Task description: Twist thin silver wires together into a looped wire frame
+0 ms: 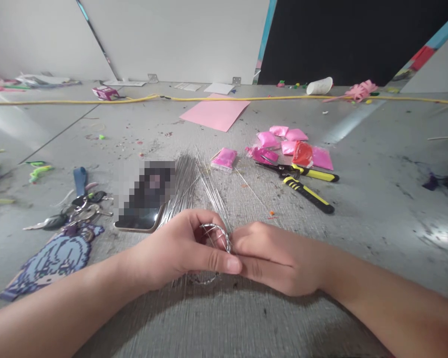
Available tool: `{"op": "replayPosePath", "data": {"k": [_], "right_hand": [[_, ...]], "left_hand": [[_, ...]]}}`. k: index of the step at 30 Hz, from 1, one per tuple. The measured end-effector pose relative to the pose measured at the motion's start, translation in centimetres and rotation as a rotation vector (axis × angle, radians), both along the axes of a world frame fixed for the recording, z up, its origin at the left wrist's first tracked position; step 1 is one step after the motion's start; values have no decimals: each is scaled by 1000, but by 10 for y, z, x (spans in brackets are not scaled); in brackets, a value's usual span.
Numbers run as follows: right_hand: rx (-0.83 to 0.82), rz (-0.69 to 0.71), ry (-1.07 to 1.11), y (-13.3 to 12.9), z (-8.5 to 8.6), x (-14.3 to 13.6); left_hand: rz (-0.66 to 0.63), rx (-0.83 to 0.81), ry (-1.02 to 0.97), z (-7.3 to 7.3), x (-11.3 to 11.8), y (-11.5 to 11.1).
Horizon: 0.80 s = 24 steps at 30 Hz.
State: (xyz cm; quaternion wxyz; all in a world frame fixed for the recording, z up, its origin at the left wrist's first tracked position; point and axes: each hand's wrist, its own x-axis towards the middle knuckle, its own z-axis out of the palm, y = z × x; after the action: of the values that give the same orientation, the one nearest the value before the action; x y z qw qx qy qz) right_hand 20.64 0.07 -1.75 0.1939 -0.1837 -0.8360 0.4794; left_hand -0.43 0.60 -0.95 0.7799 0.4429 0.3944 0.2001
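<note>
A twisted silver wire ring (224, 233) is pinched between the fingers and thumb of my left hand (186, 248). My right hand (276, 258) is closed against the ring's right side, its fingertips meeting my left thumb; the wire between them is mostly hidden. Part of a silver loop (205, 281) shows below my left hand. Just beyond my hands lies a bundle of thin straight wires (182, 184), with a few looser wires (212, 191) to its right. Pliers with yellow and black handles (309, 194) lie open to the upper right.
A phone (142, 214), keys (85, 209) and a pixel-pattern figure (56, 258) lie on the left. Pink packets (267, 140) and a red packet (302, 153) sit near the pliers. Pink paper (216, 113), a yellow cord (209, 98) and a paper cup (319, 86) are farther back.
</note>
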Motion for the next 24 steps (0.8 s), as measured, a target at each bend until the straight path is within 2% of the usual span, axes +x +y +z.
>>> {"op": "replayPosePath", "data": {"k": [7, 13, 19, 24], "right_hand": [[22, 3, 68, 0, 5, -2], [25, -158, 159, -2, 9, -3], [2, -315, 292, -5, 5, -6], [-128, -265, 377, -3, 5, -6]], "left_hand": [[-11, -28, -25, -8, -4, 2], [14, 6, -103, -6, -6, 2], [6, -56, -175, -4, 0, 1], [18, -58, -153, -1, 0, -1]]}}
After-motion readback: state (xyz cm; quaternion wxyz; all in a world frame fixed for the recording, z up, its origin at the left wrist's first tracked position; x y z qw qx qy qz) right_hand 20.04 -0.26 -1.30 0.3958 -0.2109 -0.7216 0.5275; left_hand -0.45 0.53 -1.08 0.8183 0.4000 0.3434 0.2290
